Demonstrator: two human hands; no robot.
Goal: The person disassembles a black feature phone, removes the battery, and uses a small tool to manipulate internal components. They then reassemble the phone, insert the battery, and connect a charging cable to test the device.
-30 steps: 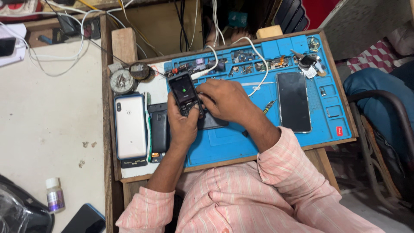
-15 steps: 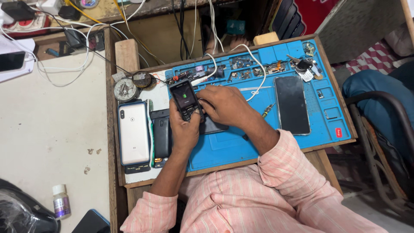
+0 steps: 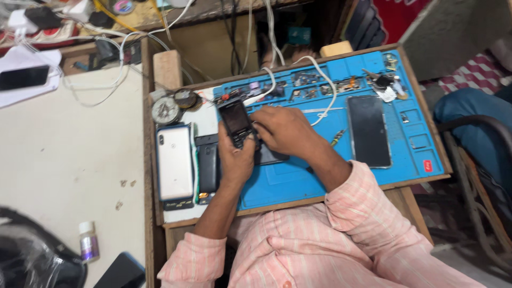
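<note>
Bench: blue repair mat on a small wooden table, white counter to my left.
Left hand: fingers curled round a small black keypad phone, held above the mat's left part.
Right hand: fingertips pressed together at the phone's lower edge.
Progress: I judge the work mid-way; phone in one piece.
Change: grip the same; camera view has shifted.

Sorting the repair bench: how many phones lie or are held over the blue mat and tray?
4: keypad phone in both hands; white phone and dark phone left of the mat; black phone right. Others may be hidden.
</note>
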